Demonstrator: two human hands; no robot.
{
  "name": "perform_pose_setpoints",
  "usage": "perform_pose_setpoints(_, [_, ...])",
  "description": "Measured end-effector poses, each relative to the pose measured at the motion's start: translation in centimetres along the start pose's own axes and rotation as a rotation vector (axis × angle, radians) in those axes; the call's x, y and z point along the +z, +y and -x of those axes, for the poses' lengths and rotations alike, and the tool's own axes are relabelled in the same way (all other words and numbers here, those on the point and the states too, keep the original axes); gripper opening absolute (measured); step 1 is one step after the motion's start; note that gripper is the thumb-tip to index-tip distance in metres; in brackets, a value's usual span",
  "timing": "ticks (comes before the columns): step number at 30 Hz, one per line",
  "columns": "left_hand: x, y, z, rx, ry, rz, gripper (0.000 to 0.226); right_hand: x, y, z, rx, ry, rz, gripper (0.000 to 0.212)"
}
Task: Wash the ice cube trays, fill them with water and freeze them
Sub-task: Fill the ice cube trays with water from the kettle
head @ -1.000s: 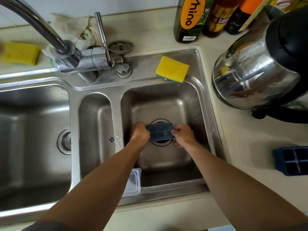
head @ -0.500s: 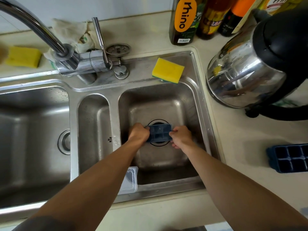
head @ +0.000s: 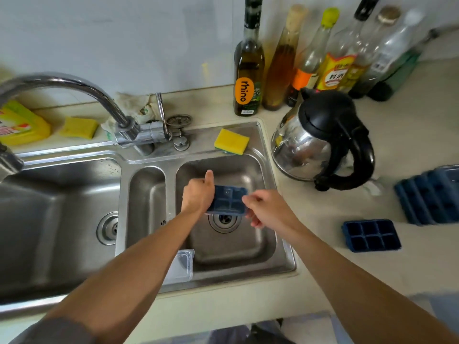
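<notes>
A small dark blue ice cube tray [head: 228, 200] hangs tilted above the drain of the right sink basin [head: 263, 242]. My left hand [head: 198, 194] grips its left end, thumb pointing up. My right hand [head: 263, 208] holds its right end with curled fingers. A second blue ice cube tray [head: 371, 235] lies on the counter to the right, cells up. More blue trays [head: 429, 196] sit stacked further right. A clear lid [head: 182, 265] rests on the sink's front rim.
The chrome faucet [head: 74, 90] arcs left over the large left basin [head: 57, 219]. A yellow sponge [head: 231, 141] lies on the sink's back rim. A steel kettle [head: 320, 142] stands at the right, with several bottles [head: 249, 70] behind it.
Both hands have lifted the tray up from the bottom of the basin and tilted it. The view has tipped up, showing the bottles and wall.
</notes>
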State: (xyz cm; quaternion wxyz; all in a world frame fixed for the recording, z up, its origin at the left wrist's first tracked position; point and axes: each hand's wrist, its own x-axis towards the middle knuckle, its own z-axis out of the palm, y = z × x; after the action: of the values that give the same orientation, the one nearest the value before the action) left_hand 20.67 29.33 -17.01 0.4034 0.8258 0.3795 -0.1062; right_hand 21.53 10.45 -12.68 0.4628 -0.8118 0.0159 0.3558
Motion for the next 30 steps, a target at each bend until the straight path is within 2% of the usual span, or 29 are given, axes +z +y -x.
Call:
perform_pose_setpoints(3, [-1.5, 2.4, 1.7, 0.053, -0.001, -0.043, 0.049, -2.2, -2.1, 1.5, -0.100, 0.156, 0.172, 0.040])
perform_pose_setpoints(5, [-2.7, 4.0, 3.2, 0.100, 0.011, -0.073, 0.042, -3.4, -3.6, 2.2, -0.197, 0.209, 0.278, 0.039])
perform_pose_setpoints(10, [-5.2, 7.7, 6.4, 0.323, -0.013, -0.176, 0.042, -4.6, -7.2, 3.5, -0.281, 0.137, 0.410, 0.051])
perform_pose_setpoints(15, [-7.3, 10.5, 9.5, 0.476, 0.043, -0.442, 0.031, -4.8, -10.2, 4.6, -0.295, 0.024, 0.512, 0.044])
perform_pose_setpoints(17, [-8.3, 11.3, 10.1, 0.500, 0.039, -0.509, 0.032, -4.9, -11.1, 4.8, -0.319, 0.023, 0.491, 0.046])
perform_pose_setpoints(26, [-9.5, 13.2, 9.5, 0.539, 0.037, -0.504, 0.026, -4.5, -12.0, 4.8, -0.350, 0.186, 0.575, 0.044])
perform_pose_setpoints(30, [-9.9, 13.2, 9.1, 0.666, 0.044, -0.456, 0.032, -3.9, -12.0, 4.8, -0.400, 0.326, 0.547, 0.030])
